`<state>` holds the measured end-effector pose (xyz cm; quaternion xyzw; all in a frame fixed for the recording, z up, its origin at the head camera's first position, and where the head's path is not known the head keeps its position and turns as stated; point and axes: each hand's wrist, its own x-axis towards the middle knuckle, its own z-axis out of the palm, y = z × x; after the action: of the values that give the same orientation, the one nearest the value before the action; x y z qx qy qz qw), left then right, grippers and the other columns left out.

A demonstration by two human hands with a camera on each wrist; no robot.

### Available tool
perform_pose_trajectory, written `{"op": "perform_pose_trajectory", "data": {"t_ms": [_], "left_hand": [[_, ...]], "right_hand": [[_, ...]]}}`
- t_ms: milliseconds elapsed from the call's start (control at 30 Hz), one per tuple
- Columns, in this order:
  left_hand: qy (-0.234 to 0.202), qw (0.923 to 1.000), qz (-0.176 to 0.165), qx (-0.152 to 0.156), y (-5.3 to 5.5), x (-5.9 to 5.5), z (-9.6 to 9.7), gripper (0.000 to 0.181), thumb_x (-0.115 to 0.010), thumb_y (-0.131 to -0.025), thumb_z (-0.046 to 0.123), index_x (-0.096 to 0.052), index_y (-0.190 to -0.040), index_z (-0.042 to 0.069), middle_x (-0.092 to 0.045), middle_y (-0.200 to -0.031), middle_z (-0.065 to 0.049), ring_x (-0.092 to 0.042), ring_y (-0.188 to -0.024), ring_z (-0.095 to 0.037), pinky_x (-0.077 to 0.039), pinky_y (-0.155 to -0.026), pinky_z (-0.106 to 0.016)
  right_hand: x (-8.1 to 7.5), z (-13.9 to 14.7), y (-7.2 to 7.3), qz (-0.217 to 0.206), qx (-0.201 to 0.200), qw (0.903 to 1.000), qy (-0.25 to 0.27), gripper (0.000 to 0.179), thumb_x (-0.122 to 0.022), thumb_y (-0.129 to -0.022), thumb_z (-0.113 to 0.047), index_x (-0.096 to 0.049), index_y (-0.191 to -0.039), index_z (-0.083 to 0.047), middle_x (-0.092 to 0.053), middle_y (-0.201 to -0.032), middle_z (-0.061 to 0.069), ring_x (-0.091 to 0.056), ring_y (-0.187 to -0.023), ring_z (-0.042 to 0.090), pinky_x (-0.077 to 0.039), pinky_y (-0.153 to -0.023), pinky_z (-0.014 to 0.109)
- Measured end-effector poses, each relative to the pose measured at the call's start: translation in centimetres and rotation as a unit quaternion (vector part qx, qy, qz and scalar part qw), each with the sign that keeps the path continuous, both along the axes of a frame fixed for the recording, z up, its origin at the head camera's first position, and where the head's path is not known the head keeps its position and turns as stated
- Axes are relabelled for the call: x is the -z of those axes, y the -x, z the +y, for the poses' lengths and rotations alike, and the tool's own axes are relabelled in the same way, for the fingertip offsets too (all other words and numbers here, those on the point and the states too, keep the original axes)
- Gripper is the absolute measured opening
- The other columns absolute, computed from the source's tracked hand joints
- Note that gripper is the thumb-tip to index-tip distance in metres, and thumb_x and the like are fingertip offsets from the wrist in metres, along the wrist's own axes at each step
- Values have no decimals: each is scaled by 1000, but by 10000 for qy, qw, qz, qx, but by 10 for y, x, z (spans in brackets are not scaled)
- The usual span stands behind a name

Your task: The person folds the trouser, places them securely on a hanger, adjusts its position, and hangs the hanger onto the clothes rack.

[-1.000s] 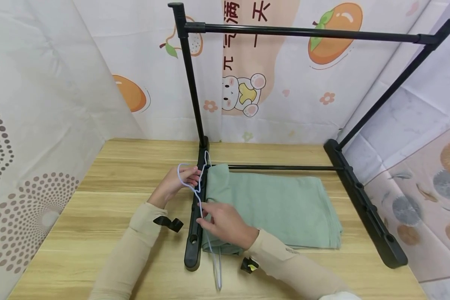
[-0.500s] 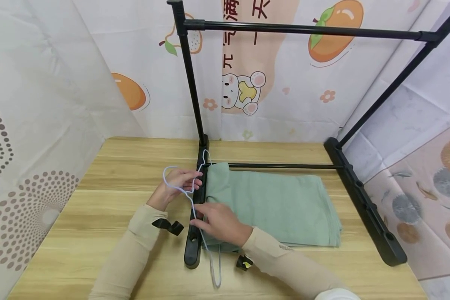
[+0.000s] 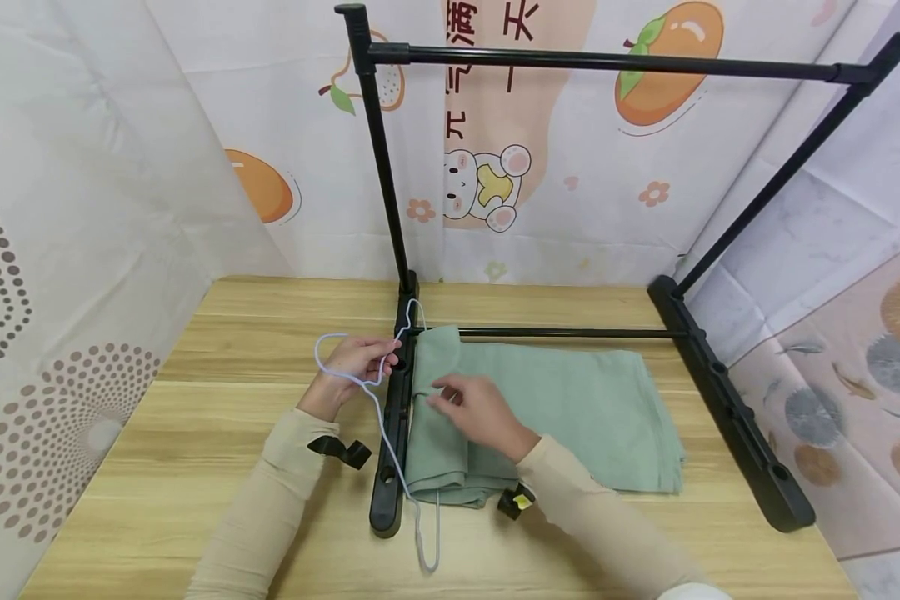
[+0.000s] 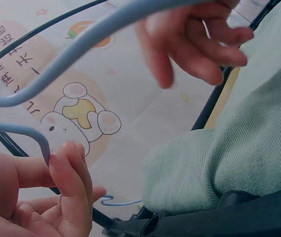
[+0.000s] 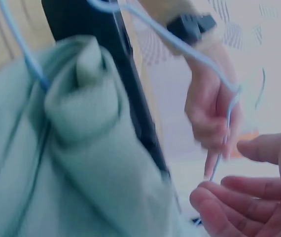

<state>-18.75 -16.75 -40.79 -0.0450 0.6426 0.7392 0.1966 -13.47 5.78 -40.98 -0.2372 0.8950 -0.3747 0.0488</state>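
Observation:
My left hand (image 3: 356, 360) pinches a pale blue wire hanger (image 3: 376, 400) near its hook, over the rack's left foot. In the left wrist view thumb and fingers close on the wire at the lower left. The hanger tilts to the left, and its lower wire passes inside the rolled edge of a sage-green folded cloth (image 3: 570, 417). One narrow end of the hanger sticks out at the front. My right hand (image 3: 483, 414) hovers over the cloth's folded flap, fingers loosely bent around nothing. The right wrist view (image 5: 249, 197) shows a gap between its thumb and fingers.
A black rack surrounds the cloth: a left foot (image 3: 386, 496), a right foot (image 3: 750, 442), a low crossbar (image 3: 570, 333) and a high top bar (image 3: 615, 59). It stands on a wood-grain table (image 3: 195, 400). Printed curtains (image 3: 570, 208) enclose the back and sides.
My right hand has left the hanger's wire and moved right, over the cloth flap. The hanger's raised side has swung left along with my left hand, which keeps its pinch.

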Motion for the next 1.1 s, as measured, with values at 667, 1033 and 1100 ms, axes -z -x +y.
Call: {"op": "perform_pose_trajectory", "data": {"t_ms": [667, 1033, 1100], "left_hand": [[225, 9993, 13, -284, -1, 5, 2, 46, -45, -101, 5, -37, -142, -14, -57, -69, 7, -50, -50, 1, -42, -46, -9], [-67, 9984, 159, -540, 4, 9, 5, 43, -37, -105, 7, -35, -143, -13, -36, -65, 9, -33, -47, 1, -27, -41, -10], [-175, 9980, 219, -567, 3, 7, 7, 43, -39, -104, 7, -37, -143, -12, -36, -64, 8, -32, -45, 1, -26, -39, -10]], "right_hand": [[48, 21, 37, -2252, 1266, 9601, 1067, 25, -68, -91, -21, -67, -104, 1, -66, -75, 5, -59, -59, 12, -52, -56, 27], [28, -1, 25, -2398, 1208, 9384, 2177, 24, -64, -93, -13, -55, -73, -5, -47, -56, -7, -45, -51, 7, -41, -51, 23], [16, -3, 18, -2416, 1238, 9314, 2424, 25, -64, -93, -13, -54, -73, -4, -50, -56, -7, -47, -52, 7, -43, -52, 24]]}}
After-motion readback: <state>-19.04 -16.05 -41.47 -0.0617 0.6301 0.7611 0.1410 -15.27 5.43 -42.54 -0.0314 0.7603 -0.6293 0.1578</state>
